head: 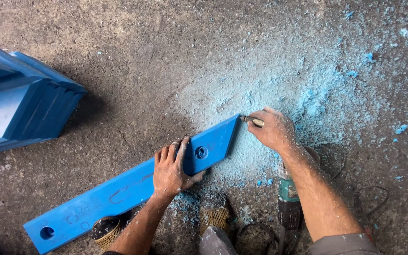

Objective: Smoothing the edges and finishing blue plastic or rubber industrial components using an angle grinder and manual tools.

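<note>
Rough grey concrete floor (pixel 166 56) fills the whole view, and a wide patch of light blue dust and small blue chips (pixel 279 89) is spread on it near your hands. Your left hand (pixel 171 170) lies flat, with fingers spread, on top of the long flat blue plastic board (pixel 128 186), which rests on the floor and runs from the lower left up to the middle; the board has a round hole near each end, and its upper end is cut at an angle. Your right hand (pixel 274 130) is closed around a small tool with a yellowish handle (pixel 252 121), and the tip of this tool touches the angled end of the board. Both hands are apart from each other, the board's end between them. Under your right forearm a green and grey power grinder (pixel 288 198) lies on the floor with its dark cable beside it. Two woven brown sandals (pixel 213 215) show near the bottom edge. At the left edge stands a big blue ribbed plastic piece (pixel 20 108), well apart from the board
</note>
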